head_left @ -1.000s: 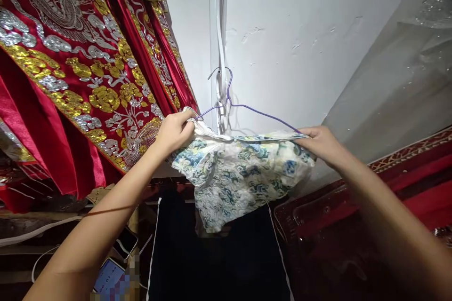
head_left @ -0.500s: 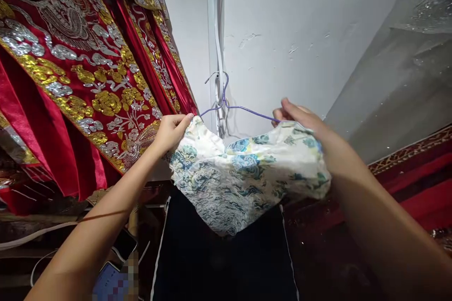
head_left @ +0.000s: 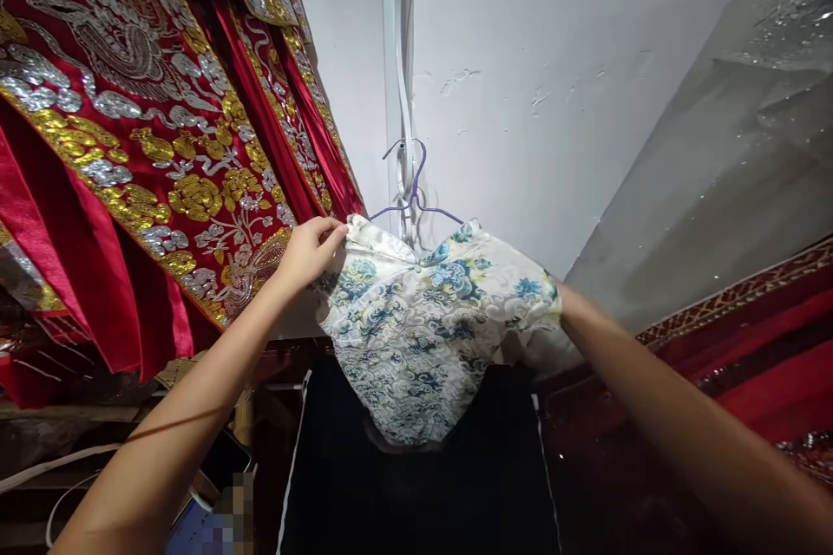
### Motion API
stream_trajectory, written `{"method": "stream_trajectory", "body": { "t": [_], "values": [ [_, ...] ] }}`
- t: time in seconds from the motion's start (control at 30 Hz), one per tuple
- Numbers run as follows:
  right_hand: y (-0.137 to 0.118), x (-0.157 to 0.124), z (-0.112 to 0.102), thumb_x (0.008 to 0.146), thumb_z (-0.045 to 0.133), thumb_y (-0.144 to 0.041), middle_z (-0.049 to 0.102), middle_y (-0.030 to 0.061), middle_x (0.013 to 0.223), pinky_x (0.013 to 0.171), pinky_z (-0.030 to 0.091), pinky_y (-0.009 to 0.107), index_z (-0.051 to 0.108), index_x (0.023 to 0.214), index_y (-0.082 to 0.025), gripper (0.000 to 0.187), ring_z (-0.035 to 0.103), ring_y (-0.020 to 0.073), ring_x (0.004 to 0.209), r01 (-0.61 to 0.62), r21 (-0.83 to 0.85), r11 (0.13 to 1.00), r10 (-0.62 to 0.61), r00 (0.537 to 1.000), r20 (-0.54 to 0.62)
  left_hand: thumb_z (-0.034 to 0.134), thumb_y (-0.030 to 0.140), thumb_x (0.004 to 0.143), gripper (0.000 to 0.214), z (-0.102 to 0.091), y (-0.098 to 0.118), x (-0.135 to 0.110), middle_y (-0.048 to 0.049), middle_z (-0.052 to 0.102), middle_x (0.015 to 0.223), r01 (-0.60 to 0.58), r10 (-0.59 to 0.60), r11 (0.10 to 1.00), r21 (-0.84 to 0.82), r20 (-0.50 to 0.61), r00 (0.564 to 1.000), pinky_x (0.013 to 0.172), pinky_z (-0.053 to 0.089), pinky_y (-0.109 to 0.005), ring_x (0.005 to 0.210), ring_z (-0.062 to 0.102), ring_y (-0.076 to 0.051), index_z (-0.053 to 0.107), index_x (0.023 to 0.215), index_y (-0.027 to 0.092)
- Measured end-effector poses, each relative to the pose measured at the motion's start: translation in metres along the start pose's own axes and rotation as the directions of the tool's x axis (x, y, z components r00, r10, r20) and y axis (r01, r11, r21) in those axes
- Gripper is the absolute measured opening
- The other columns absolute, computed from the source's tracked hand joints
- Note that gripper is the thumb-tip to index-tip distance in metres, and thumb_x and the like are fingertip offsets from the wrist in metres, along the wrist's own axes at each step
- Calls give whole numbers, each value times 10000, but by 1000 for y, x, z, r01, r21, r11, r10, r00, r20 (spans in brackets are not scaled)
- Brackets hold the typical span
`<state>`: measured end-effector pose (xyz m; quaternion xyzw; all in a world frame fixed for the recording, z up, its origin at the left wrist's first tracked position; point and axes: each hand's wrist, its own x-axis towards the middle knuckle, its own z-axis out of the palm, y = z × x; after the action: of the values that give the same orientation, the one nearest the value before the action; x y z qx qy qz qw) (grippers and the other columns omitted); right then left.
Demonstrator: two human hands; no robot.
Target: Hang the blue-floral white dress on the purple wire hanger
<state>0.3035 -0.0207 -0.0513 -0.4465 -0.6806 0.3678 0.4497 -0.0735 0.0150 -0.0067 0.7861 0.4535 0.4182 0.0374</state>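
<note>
Floral garment: a small white satin, blue-and-green floral garment [head_left: 426, 325] is draped over a thin purple wire hanger [head_left: 416, 191], straight ahead and above the forearms, in front of the white wall [head_left: 521, 61].
Hanger: its hook is caught at a white strip [head_left: 402, 87] that runs down the wall. Only the hook and the slopes beside it show; the rest lies under the cloth.
Long axis: the hanger's span runs left to right across the view, and the cloth falls from it to a narrow bottom.
Left hand: the left hand [head_left: 311, 250] has its fingertips pinched on the garment's left shoulder edge, at the hanger's left end.
Right hand: the bare right forearm [head_left: 651, 403] reaches to the garment's right shoulder and the hand itself is covered by the cloth, so I cannot tell whether it grips.
Nearer hand: each sits at its own end, well apart, with the hook between them.
Surroundings: red satin drapery with gold and silver embroidery [head_left: 162, 156] hangs just left of the left hand, black cloth with a white edge [head_left: 416, 494] hangs below, and grey sheer fabric [head_left: 716, 156] lies to the right.
Writing: none readable, and the phone screen [head_left: 195, 529] at the lower left is blurred.
</note>
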Motion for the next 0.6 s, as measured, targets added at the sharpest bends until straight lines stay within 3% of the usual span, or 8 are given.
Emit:
{"method": "stream_trajectory", "body": {
  "t": [0.07,0.13,0.17,0.27,0.43,0.53,0.6],
  "values": [
    [-15,9,-9,868,342,-815,697,102,695,638,529,386,681,728,-223,696,688,273,713,-111,100,989,100,989,109,492,400,966,314,8,5,3,-65,735,971,-5,4,1000,-26,-16,1000,795,459,-293,895,644,-209,706,960,171],
    [-37,20,-10,838,528,-732,727,100,816,746,536,391,732,855,-198,571,697,269,804,-155,136,978,122,967,225,484,378,970,303,16,13,8,-73,744,1029,-24,24,998,-56,-1,1000,826,475,-306,947,660,-220,709,990,175],
    [-50,26,-8,789,650,-651,731,89,866,794,529,388,741,914,-195,482,690,260,838,-120,107,987,90,963,253,481,365,973,297,19,17,11,-70,747,1035,-36,37,997,-67,11,999,831,479,-309,953,665,-220,712,996,179],
    [-83,36,-3,734,746,-447,714,61,930,827,509,380,732,1016,-207,371,660,235,857,22,-16,1000,-17,968,249,479,327,982,279,19,31,21,-58,748,1004,-72,71,994,-83,-16,997,844,488,-317,933,670,-208,719,1005,185],
    [-99,15,-3,820,594,-433,640,51,812,631,487,379,641,923,-217,243,580,199,644,-78,203,976,47,987,152,539,325,973,252,-8,61,23,-84,692,1118,-177,165,982,-62,-165,973,929,478,-343,1054,622,-214,722,1077,185],
    [-100,-13,18,820,632,-443,614,30,769,537,443,330,591,866,-229,223,507,152,552,-123,232,965,53,957,285,568,410,966,312,-23,92,8,-64,692,1000,-163,167,969,-183,4,986,791,496,-312,885,633,-188,690,1158,198],
    [-107,-31,41,830,684,-438,637,27,817,555,457,313,595,871,-233,226,550,157,608,-119,188,975,23,895,446,579,466,952,322,-27,114,-5,-24,661,794,-121,163,960,-253,154,975,637,454,-278,690,586,-156,699,1060,186]
  ]
}}
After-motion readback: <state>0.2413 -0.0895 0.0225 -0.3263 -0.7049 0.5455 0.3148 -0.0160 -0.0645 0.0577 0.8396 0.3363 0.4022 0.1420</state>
